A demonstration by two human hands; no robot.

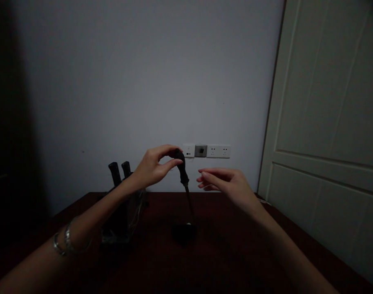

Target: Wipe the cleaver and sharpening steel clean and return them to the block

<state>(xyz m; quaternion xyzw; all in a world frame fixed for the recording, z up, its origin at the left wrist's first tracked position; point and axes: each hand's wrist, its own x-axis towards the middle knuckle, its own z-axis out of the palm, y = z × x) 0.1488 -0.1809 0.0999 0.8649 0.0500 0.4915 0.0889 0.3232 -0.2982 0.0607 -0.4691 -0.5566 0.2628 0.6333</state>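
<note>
My left hand [157,165] grips the top of a black handle between thumb and fingers. The handle belongs to a ladle [183,173], which stands nearly upright, leaning slightly. Its thin shaft runs down to a dark, wide head [184,232] low over the table; whether the head touches the tabletop is too dark to tell. Just right of the handle, my right hand [221,181] is raised with loosely bent fingers, a little apart, and nothing in them. It does not touch the ladle.
Left of the ladle, partly behind my left forearm, a dark block [117,224] holds black-handled knives [114,173]. The dark red table [229,245] reaches a pale wall with sockets [218,151] and a switch [201,150]. A panelled door [327,122] stands at right.
</note>
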